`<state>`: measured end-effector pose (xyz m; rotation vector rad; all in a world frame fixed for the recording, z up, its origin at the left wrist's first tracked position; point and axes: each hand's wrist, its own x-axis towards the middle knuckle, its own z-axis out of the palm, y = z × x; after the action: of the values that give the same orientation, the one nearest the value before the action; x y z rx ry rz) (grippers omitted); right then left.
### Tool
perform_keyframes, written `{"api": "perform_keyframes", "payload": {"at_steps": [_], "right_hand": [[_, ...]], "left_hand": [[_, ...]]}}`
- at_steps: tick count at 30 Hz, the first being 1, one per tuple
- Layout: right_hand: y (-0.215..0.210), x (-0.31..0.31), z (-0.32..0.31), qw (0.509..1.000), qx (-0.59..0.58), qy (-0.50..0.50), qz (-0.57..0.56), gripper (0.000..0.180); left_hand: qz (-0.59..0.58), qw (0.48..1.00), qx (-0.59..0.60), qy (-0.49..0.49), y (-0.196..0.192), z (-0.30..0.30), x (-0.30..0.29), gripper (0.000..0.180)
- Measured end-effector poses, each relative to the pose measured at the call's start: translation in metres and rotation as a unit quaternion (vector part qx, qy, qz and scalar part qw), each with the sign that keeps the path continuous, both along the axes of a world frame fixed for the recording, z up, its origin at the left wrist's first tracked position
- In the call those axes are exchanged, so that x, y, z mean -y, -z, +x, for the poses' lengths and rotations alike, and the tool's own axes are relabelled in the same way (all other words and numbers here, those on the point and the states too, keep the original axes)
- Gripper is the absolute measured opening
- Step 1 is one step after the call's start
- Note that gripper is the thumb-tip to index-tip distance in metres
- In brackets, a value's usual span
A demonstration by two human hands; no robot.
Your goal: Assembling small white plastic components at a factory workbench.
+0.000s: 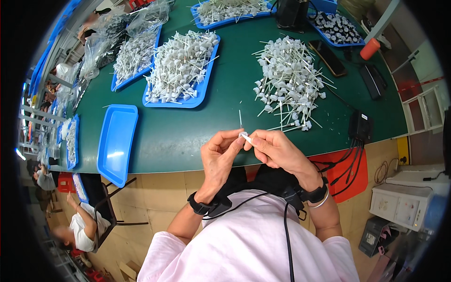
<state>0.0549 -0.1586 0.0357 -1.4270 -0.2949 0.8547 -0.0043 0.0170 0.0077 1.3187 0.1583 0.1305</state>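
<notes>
Spreading across most of the upper view, the green table (188, 136) bears far more pieces than the one being handled, so the work looks well short of finished. Biggest of the nearer lots is the loose pile (291, 80) to the right, white-capped thin stems lying every which way straight on the tabletop. Left of centre, a heaped blue tray (202, 96) carries similar pieces, just as jumbled. One lot may be handled and the other waiting, but they look too alike to say which. Farther left, a second blue tray (117, 141) shows its bare bottom, so it probably counts for nothing done so far.

Both hands meet at the table's near edge. The left hand (218, 152) is nearly closed, pinching a single white-capped piece (243, 134) at the fingertips, a thin stem apparently pointing away from the person. The right hand (277, 148) is curled, thumb and forefinger gripping a slim white tapered item (248, 139), its tip at the cap. That piece seems partway through handling; whether the tapered item is tool or part, I cannot tell.
</notes>
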Motion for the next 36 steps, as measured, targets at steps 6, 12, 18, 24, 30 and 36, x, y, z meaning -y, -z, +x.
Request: {"api": "perform_keyframes", "payload": {"at_steps": [6, 12, 18, 24, 30, 36], "right_hand": [[-0.009, -0.001, -0.012, 0.963, 0.227, 0.047, -0.137, 0.025], [-0.009, -0.010, -0.032, 0.877, 0.419, 0.137, -0.191, 0.012], [0.001, -0.020, -0.035, 0.836, 0.480, 0.159, -0.214, 0.012], [-0.002, -0.023, -0.035, 0.818, 0.493, 0.159, -0.250, 0.012], [-0.001, -0.026, -0.036, 0.804, 0.504, 0.170, -0.267, 0.013], [-0.001, -0.027, -0.037, 0.791, 0.514, 0.158, -0.292, 0.013]], "left_hand": [[0.007, 1.000, -0.025, -0.007, 0.002, 0.002, 0.001, 0.020], [-0.012, 0.999, -0.024, -0.018, -0.001, 0.006, 0.003, 0.015], [-0.016, 1.000, -0.015, -0.018, 0.006, 0.008, -0.001, 0.011], [-0.015, 0.999, -0.022, -0.033, -0.001, 0.007, 0.004, 0.021], [0.024, 0.999, -0.008, -0.049, 0.002, 0.006, 0.008, 0.023], [0.049, 0.997, 0.017, -0.057, 0.006, 0.004, 0.009, 0.023]]}}
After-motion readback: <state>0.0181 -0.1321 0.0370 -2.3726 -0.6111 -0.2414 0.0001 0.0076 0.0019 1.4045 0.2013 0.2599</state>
